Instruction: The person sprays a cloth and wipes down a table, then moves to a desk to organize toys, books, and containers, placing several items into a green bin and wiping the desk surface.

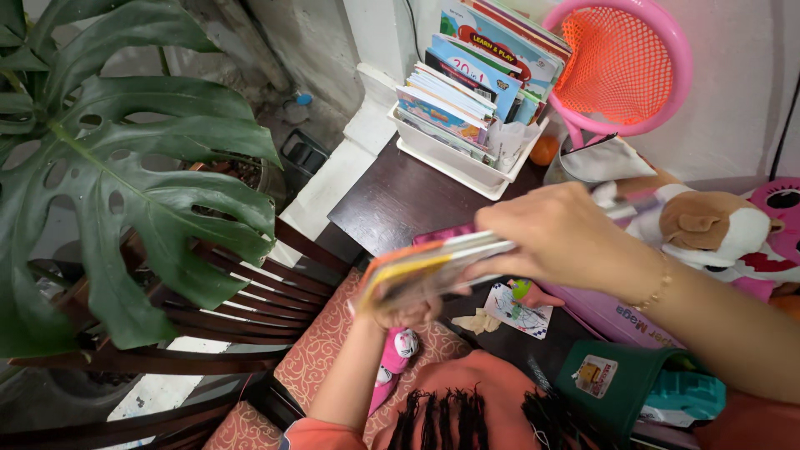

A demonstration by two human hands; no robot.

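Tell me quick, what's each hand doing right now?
Left hand: under the stack of thin books, gripping its end.
Right hand: closed on the same stack from above.

Your right hand point(560, 237) grips a blurred stack of thin booklets point(433, 268) with orange, yellow and white covers; your left hand point(404, 312) props its lower end. Behind them, a white rectangular bin point(454, 162) on the dark table holds upright picture books point(479, 67) with blue, red and white covers, printed titles facing you. Below the stack lies a small white card point(518, 310) with green and blue drawing, tilted. Just right of it, a flat pink-purple box point(612, 315) with dark lettering on its side. At lower right, a dark green container carries a small white, yellow and red rectangular sticker point(595, 376).
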